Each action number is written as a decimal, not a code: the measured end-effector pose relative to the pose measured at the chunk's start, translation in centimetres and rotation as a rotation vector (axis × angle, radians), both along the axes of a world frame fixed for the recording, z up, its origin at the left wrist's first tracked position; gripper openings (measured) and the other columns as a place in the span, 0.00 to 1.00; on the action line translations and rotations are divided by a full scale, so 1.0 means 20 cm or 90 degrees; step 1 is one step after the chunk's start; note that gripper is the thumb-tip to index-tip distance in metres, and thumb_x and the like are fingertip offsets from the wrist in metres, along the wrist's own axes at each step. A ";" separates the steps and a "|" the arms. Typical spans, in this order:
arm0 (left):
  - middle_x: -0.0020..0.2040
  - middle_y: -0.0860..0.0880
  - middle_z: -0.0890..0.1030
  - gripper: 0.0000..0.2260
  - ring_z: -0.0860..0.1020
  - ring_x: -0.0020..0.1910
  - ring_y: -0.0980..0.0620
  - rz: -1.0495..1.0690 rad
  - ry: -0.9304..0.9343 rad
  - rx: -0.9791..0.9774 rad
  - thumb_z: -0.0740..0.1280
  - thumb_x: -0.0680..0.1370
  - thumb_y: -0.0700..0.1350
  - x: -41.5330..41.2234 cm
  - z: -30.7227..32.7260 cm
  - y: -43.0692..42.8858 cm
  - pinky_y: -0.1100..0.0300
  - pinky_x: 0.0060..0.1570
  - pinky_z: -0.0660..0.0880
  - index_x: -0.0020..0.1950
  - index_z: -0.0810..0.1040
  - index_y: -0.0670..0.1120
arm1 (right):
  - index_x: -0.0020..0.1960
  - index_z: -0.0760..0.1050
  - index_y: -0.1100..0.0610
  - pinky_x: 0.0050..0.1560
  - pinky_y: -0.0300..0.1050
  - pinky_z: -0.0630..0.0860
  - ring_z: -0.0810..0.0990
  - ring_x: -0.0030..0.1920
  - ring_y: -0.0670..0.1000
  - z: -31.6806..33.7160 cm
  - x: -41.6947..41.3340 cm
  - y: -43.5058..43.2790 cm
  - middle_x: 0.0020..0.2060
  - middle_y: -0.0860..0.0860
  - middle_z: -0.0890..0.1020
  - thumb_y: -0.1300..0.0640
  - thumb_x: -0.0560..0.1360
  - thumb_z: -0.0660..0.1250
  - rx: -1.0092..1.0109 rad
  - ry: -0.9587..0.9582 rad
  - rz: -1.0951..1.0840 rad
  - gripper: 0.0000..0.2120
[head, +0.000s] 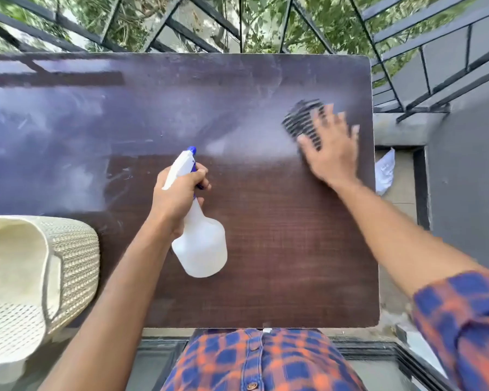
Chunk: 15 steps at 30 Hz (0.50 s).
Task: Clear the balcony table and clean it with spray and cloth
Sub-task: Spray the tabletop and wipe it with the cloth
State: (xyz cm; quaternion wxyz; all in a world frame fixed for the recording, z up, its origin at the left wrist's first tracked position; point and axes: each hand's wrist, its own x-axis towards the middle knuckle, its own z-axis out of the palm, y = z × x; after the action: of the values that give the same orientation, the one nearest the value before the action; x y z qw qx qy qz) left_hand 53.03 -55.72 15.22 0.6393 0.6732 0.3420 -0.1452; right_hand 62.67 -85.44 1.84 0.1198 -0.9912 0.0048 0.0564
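Item 1. Checked shirt (260,362), orange and blue, is seen at the nearest edge; a rolled sleeve (463,320) of the same pattern is worn on the right arm.

Item 2. Woven basket (76,263), cream-coloured, is placed at the near left, overlapping the table's left edge. Its contents cannot be made out.

Item 3. Table (294,249), dark brown with a wood-grain top. The near part is seen as plain brown; the far and left parts are covered by a pale, smeared sheen.

Item 4. Spray bottle (201,246), white and translucent, with a white head and blue nozzle tip. It is held over the middle of the table, tilted, with the base turned towards the person and the nozzle pointed away. Whether the base touches the top cannot be told.

Item 5. Left hand (178,198). Its fingers are curled round the bottle's neck, just under the spray head.

Item 6. Right hand (333,153). It is laid flat with fingers spread, pressed on the cloth near the table's far right edge. It is blurred.

Item 7. Cloth (299,119), dark with pale stripes, is partly covered by the right hand and lies on the table top.

Item 8. Crumpled white object (384,173) is seen on the floor just beyond the table's right edge.

Item 9. Black metal railing (181,26) is set behind the table's far edge, with green foliage (266,24) visible through it.
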 end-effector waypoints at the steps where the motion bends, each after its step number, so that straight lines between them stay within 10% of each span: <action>1: 0.32 0.52 0.78 0.07 0.79 0.36 0.55 0.006 -0.002 -0.002 0.67 0.70 0.43 0.00 0.01 0.03 0.62 0.30 0.69 0.33 0.78 0.54 | 0.81 0.55 0.46 0.77 0.66 0.49 0.52 0.80 0.57 0.01 0.10 -0.04 0.81 0.51 0.54 0.35 0.80 0.52 0.005 0.010 -0.125 0.33; 5: 0.31 0.52 0.77 0.09 0.79 0.34 0.56 0.054 -0.024 0.005 0.67 0.71 0.43 -0.02 0.01 0.16 0.64 0.26 0.69 0.32 0.78 0.54 | 0.82 0.51 0.52 0.76 0.66 0.49 0.48 0.81 0.58 0.08 0.34 0.24 0.81 0.54 0.50 0.40 0.80 0.53 0.039 0.036 -0.336 0.34; 12: 0.31 0.52 0.77 0.08 0.76 0.34 0.54 0.097 -0.031 0.039 0.67 0.74 0.39 -0.06 -0.03 0.33 0.63 0.31 0.70 0.37 0.77 0.50 | 0.80 0.58 0.51 0.77 0.63 0.51 0.57 0.79 0.56 0.05 -0.32 1.14 0.80 0.53 0.58 0.39 0.79 0.57 0.025 0.017 0.394 0.33; 15: 0.32 0.50 0.78 0.05 0.76 0.34 0.52 0.088 -0.038 0.035 0.66 0.72 0.40 -0.08 -0.04 0.39 0.62 0.32 0.70 0.36 0.78 0.49 | 0.79 0.61 0.46 0.77 0.63 0.49 0.60 0.78 0.53 0.01 -0.36 1.01 0.79 0.49 0.61 0.37 0.79 0.56 0.016 -0.014 0.495 0.31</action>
State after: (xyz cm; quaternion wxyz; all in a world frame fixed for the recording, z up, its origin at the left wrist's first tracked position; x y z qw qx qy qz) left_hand 51.49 -47.99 14.44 0.6390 0.6691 0.3726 -0.0715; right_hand 55.37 -65.30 2.01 0.1017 -0.9181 -0.3732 0.0867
